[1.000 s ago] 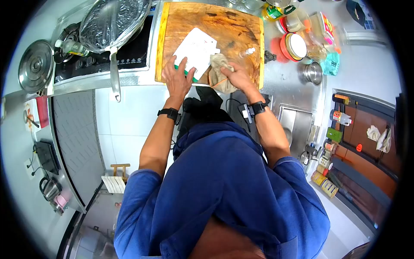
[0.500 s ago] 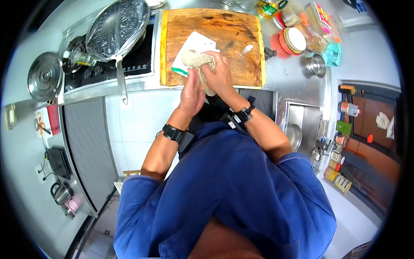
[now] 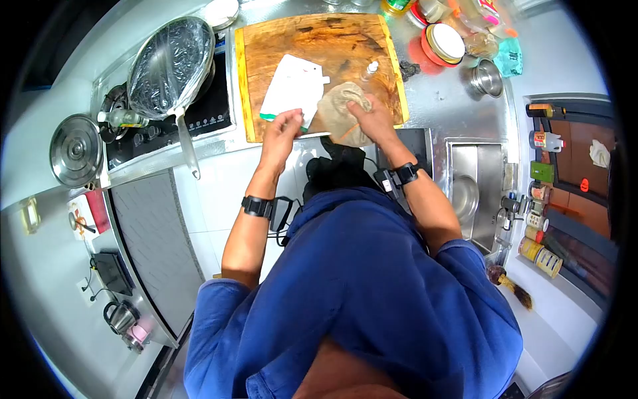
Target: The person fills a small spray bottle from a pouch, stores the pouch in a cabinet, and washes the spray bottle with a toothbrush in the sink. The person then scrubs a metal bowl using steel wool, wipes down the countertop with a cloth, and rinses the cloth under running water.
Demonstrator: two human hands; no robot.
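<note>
A beige cloth (image 3: 342, 110) hangs partly unfolded over the front edge of the wooden cutting board (image 3: 345, 50), bunched at its upper right. My right hand (image 3: 375, 122) is closed on that bunched part. On the board's left half lies a flat white sheet-like item (image 3: 292, 86) with a green lower edge and a small tab on its right side. My left hand (image 3: 282, 136) is over that green edge, fingers curled together; whether they pinch the sheet is hidden. A small clear bottle with a white cap (image 3: 371, 69) is on the board above the cloth.
To the left, a pan (image 3: 169, 70) covered in clear film sits on the black stove (image 3: 179, 126), its handle over the counter edge. Right of the board are lidded jars (image 3: 446, 43) and metal bowls (image 3: 487, 78). A sink (image 3: 488, 173) lies at lower right.
My hands, earlier together around the bunched cloth, have separated. The left let go of it and moved to the white sheet's edge; the right moved rightward with the cloth, now more spread out.
</note>
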